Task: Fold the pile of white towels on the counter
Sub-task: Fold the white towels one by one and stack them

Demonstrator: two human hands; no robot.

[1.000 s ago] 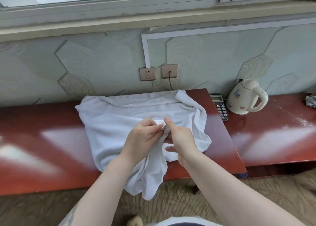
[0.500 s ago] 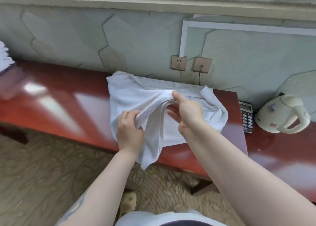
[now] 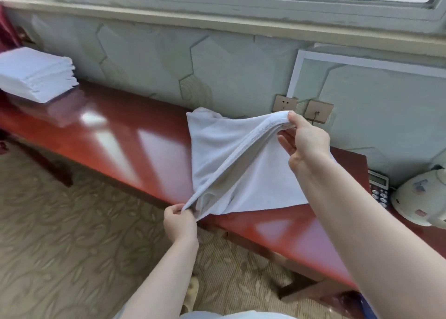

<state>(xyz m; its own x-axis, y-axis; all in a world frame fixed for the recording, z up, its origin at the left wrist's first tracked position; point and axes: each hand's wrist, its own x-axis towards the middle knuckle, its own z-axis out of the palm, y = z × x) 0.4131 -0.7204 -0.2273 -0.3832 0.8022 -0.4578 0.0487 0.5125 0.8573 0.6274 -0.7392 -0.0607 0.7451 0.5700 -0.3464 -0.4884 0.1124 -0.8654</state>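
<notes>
White towel [image 3: 243, 171] — one piece, partly lifted off the red-brown glossy desk [image 3: 115, 135], its hemmed edge stretched taut in a diagonal line between both hands, the rest draping down onto the desk top and reaching the front edge. Left hand [image 3: 179, 223] — at the desk's front edge, low, fingers curled and pinching the near end of the hem. Right hand [image 3: 305, 137] — raised above the desk near the wall, thumb and forefinger pinching the far end of the hem, the other fingers spread loosely beneath. Stack of folded white towels [image 3: 33, 73] — on the far left end of the desk, well apart from the held towel, edges aligned. Two wall sockets [image 3: 304, 106] — on the pale patterned wall just behind the right hand, a cord plugged into the right-hand one. Calculator [image 3: 379, 187] and white electric kettle [image 3: 420, 202] — at the right, side by side, the kettle cut off by the frame edge. Patterned carpet [image 3: 72, 234] below.
</notes>
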